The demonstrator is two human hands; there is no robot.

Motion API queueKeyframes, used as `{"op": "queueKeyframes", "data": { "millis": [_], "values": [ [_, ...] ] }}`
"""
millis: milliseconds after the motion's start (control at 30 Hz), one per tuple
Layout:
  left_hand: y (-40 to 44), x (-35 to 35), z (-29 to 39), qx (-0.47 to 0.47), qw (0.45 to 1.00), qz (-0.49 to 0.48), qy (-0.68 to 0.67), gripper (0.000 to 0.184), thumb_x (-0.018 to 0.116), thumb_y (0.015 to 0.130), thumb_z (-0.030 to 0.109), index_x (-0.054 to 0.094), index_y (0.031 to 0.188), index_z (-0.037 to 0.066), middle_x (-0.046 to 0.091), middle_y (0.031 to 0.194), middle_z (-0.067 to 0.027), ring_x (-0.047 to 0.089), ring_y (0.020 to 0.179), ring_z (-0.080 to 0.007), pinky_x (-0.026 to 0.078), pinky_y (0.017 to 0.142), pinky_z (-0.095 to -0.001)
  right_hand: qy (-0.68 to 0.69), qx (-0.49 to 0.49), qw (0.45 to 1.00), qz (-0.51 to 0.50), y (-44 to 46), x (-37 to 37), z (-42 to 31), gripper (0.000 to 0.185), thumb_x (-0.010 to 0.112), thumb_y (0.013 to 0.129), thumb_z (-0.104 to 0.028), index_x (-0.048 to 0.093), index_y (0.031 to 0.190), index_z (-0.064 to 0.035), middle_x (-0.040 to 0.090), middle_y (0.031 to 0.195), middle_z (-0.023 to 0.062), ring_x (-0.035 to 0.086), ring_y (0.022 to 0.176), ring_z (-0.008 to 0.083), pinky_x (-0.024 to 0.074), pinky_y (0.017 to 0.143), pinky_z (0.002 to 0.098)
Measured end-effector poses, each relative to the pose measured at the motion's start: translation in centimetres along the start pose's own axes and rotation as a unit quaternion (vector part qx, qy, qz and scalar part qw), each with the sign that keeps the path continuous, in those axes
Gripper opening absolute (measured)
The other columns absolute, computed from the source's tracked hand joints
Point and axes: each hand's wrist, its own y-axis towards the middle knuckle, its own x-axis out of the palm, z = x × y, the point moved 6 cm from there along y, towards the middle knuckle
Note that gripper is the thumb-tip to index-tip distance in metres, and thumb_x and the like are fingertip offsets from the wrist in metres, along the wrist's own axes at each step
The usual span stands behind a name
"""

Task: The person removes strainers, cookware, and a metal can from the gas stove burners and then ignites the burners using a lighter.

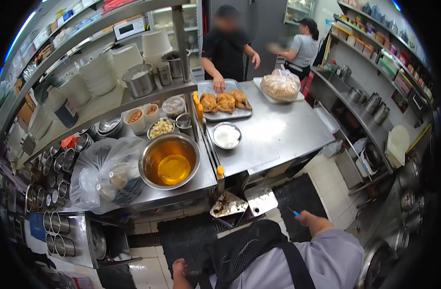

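Observation:
My right hand is closed round a small blue-handled tool with a short thin tip, held over the dark floor mat. My left hand hangs low beside the apron, its fingers curled; whether anything is in it is too small to tell. Ahead on the steel table, a metal tray bears whole browned chickens. A bowl of white stuff stands in front of the tray. On the left counter, a large steel bowl holds amber liquid.
Two people stand beyond the table; one reaches a hand over the chickens. A bag of brown pieces sits on a white board. Shelves flank both sides. A plastic bag lies left. Open metal containers stand below the table.

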Motion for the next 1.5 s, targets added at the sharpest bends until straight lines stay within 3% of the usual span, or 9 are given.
{"op": "queueKeyframes", "data": {
  "millis": [200,333,567,633,733,800,900,1233,1500],
  "values": [
    [4.5,2.2,9.8,0.116,0.993,0.035,0.017,0.023,0.068,0.089,0.021,0.059,0.106,0.009,0.056,0.076,-0.0007,0.05,0.055,-0.0116,0.036,0.041,-0.027,-0.009,0.017,0.998,-0.06,3.3,5.8,0.3,0.044,0.067,0.087,-0.045,0.07,0.079,-0.0017,0.068,0.07,0.0135,0.067,0.061,0.0226,0.054,0.055,0.0397],
    [3.5,4.0,12.0,0.177,0.982,0.058,0.014,0.032,0.067,0.091,0.021,0.057,0.119,0.009,0.059,0.085,-0.0009,0.054,0.066,-0.0106,0.04,0.047,-0.0254,-0.051,-0.413,0.907,-0.061,8.4,9.9,-13.3,0.053,0.063,0.087,-0.049,0.068,0.109,-0.0013,0.071,0.095,0.0217,0.069,0.087,0.0341,0.054,0.076,0.0428],
    [-4.8,5.4,-1.4,0.114,0.987,0.11,0.034,0.015,0.055,0.094,0.025,0.057,0.082,0.016,0.054,0.065,-0.001,0.05,0.054,-0.0128,0.036,0.041,-0.0281,-0.02,-0.46,0.885,-0.077,-0.5,5.5,-30.1,0.047,0.064,0.089,-0.047,0.065,0.114,-0.0063,0.07,0.089,0.0146,0.067,0.079,0.0273,0.0517,0.071,0.0412],
    [-6.2,5.4,-7.9,0.016,0.999,0.031,-0.029,0.01,0.066,0.089,0.021,0.059,0.089,0.013,0.055,0.07,-0.0009,0.05,0.055,-0.0131,0.037,0.044,-0.0292,-0.018,-0.451,0.888,-0.09,-0.3,4.7,-30.2,0.05,0.064,0.087,-0.052,0.065,0.115,-0.0114,0.071,0.097,0.0164,0.068,0.093,0.0351,0.0515,0.081,0.0456],
    [-8.6,6.6,-17.5,-0.075,0.995,0.059,-0.031,0.012,0.064,0.09,0.023,0.062,0.085,0.011,0.058,0.073,-0.0042,0.054,0.059,-0.0174,0.04,0.047,-0.0349,0.037,-0.421,0.894,-0.145,1.6,4.4,-26.7,0.048,0.064,0.091,-0.042,0.061,0.12,-0.0039,0.068,0.078,0.0104,0.064,0.061,0.0169,0.0514,0.058,0.0354],
    [-11.1,7.7,-20.4,-0.105,0.992,0.066,-0.03,0.016,0.063,0.09,0.024,0.064,0.082,0.01,0.06,0.075,-0.0064,0.056,0.061,-0.0202,0.043,0.048,-0.0387,-0.01,-0.37,0.922,-0.11,4.6,4.7,-22.3,0.052,0.065,0.086,-0.047,0.066,0.107,0.0004,0.07,0.081,0.0175,0.07,0.077,0.0294,0.0542,0.069,0.0416],
    [-14.4,8.2,-19.4,0.001,0.995,-0.018,0.097,0.018,0.063,0.09,0.026,0.067,0.084,0.009,0.065,0.08,-0.0079,0.062,0.071,-0.0233,0.05,0.057,-0.0444,-0.174,-0.381,0.903,-0.091,10.8,6.3,-16.9,0.047,0.067,0.086,-0.042,0.066,0.105,0.0009,0.069,0.08,0.0174,0.069,0.071,0.0293,0.0531,0.064,0.0407],
    [-18.9,5.7,-15.0,0.184,0.904,0.384,-0.029,0.026,0.073,0.082,0.022,0.069,0.098,0.001,0.069,0.087,-0.0121,0.062,0.081,-0.0217,0.05,0.073,-0.0391,-0.141,-0.485,0.844,-0.178,3.0,7.7,-30.7,0.035,0.064,0.09,-0.031,0.061,0.106,-0.0008,0.062,0.071,0.0119,0.061,0.058,0.0221,0.0459,0.051,0.0358],
    [-19.2,2.8,-24.1,-0.001,0.949,0.316,0.013,0.033,0.074,0.082,0.029,0.073,0.101,0.002,0.072,0.099,-0.0156,0.067,0.093,-0.0256,0.051,0.084,-0.0384,-0.132,-0.527,0.801,-0.253,-8.0,14.0,-34.3,0.026,0.062,0.094,-0.023,0.057,0.107,-0.0021,0.057,0.064,0.0074,0.054,0.047,0.0164,0.0402,0.04,0.0319]
  ]
}}
